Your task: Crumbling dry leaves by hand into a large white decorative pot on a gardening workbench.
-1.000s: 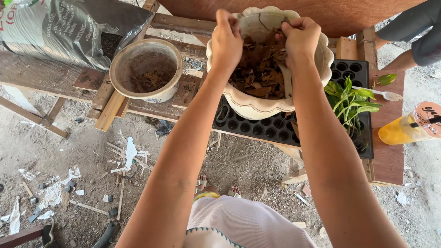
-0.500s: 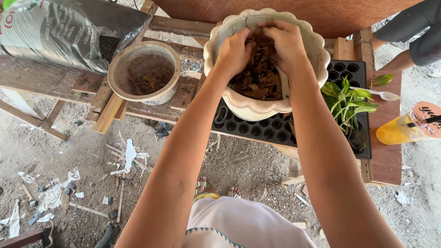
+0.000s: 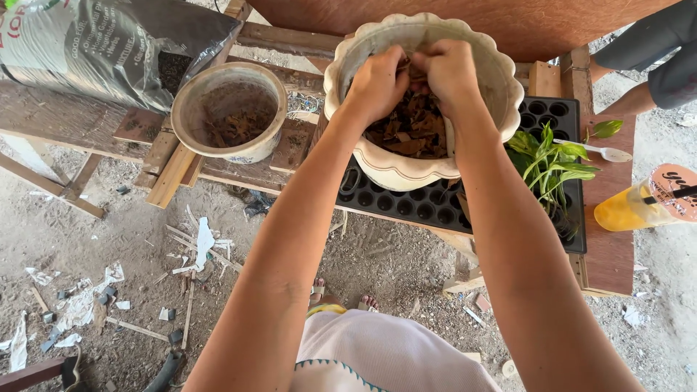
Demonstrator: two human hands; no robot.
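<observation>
Fingers of both the left hand (image 3: 376, 81) and right hand (image 3: 448, 71) seemingly clutch coarse brown bark chips (image 3: 414, 131) inside the scalloped cream pot (image 3: 406, 170).

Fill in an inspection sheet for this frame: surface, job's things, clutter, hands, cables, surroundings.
Surface: rough wooden bench, weathered planks.
Job's things: cream scalloped pot holding brown bark chips, standing on a black seedling tray.
Clutter: smaller round pot with some chips; open soil bag; leafy green plant; white spoon; yellow drink cup.
Hands: left hand and right hand both inside the scalloped pot, fingers curled into the chips; grip contents hidden.
Cables: nothing seen.
Surroundings: dirt ground with paper scraps; another person's arm at upper right.
</observation>
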